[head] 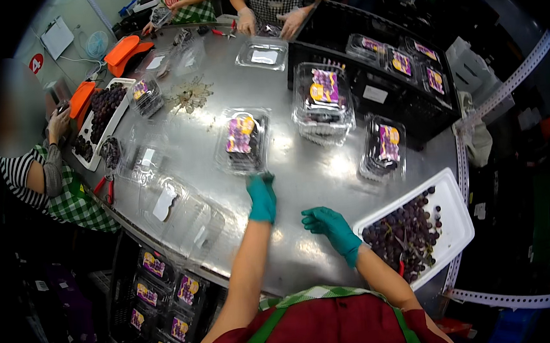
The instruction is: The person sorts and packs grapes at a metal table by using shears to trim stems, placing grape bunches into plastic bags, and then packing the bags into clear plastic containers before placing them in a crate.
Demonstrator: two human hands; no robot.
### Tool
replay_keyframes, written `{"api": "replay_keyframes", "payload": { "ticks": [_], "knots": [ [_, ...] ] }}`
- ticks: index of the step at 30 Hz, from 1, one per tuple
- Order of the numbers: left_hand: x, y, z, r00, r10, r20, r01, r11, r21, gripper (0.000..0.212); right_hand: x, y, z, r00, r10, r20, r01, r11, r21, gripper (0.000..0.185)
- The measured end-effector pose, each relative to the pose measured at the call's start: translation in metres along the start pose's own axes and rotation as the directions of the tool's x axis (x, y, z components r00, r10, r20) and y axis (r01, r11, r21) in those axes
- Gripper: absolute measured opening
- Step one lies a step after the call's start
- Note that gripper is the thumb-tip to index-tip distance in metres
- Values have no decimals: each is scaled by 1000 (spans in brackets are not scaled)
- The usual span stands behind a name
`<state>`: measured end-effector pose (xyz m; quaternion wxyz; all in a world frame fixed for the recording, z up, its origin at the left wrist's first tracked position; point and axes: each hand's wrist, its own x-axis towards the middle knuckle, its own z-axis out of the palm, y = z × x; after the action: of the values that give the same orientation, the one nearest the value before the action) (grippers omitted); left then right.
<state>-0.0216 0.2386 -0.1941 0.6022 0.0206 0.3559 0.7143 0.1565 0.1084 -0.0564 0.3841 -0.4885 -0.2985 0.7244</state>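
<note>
My left hand (pixel 261 198), in a teal glove, is at the near end of a clear plastic clamshell (pixel 244 140) of dark grapes with a purple and yellow label. Its fingertips meet the container's edge; whether they grip it is hidden. Over the steel table my right hand (pixel 329 227), also gloved, holds nothing, its fingers loosely bent. Just right of it lies a white tray (pixel 454 235) of loose grapes (pixel 404 234), with red-handled snips (pixel 401 265) among them. Beyond my hands stand a stack of filled clamshells (pixel 323 101) and another filled clamshell (pixel 383 147).
A black crate (pixel 373 76) with packed clamshells borders the far right. Empty clear containers (pixel 162 198) lie at left, near orange scales (pixel 128 52) and another grape tray (pixel 93 162). Below the left edge sits a packed crate (pixel 121 297). Co-workers' hands (pixel 293 22) work across the table.
</note>
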Motion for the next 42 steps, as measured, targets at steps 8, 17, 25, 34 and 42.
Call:
{"api": "replay_keyframes", "payload": {
  "ticks": [8, 17, 25, 34, 42],
  "knots": [
    [-206, 51, -72, 923, -385, 24, 329, 817, 475, 19, 17, -3, 2, 734, -679, -3, 462, 502, -731, 35],
    [-279, 43, -41, 859, -501, 106, 459, 845, 275, 29, 79, -31, -26, 951, -309, -24, 19, 135, -991, 68],
    [-236, 82, -72, 967, -185, -173, 253, 757, 603, 25, -91, 10, -46, 766, 411, 495, 64, 717, -694, 39],
    [-228, 69, -34, 887, 186, 423, -424, -37, 905, 96, -17, 103, -56, 959, -159, -233, -6, 814, -581, 21],
    [-289, 52, 7, 960, -113, 258, -274, -588, 761, 122, -78, 92, -25, 993, 96, -74, -104, 989, -109, 29]
  ]
}}
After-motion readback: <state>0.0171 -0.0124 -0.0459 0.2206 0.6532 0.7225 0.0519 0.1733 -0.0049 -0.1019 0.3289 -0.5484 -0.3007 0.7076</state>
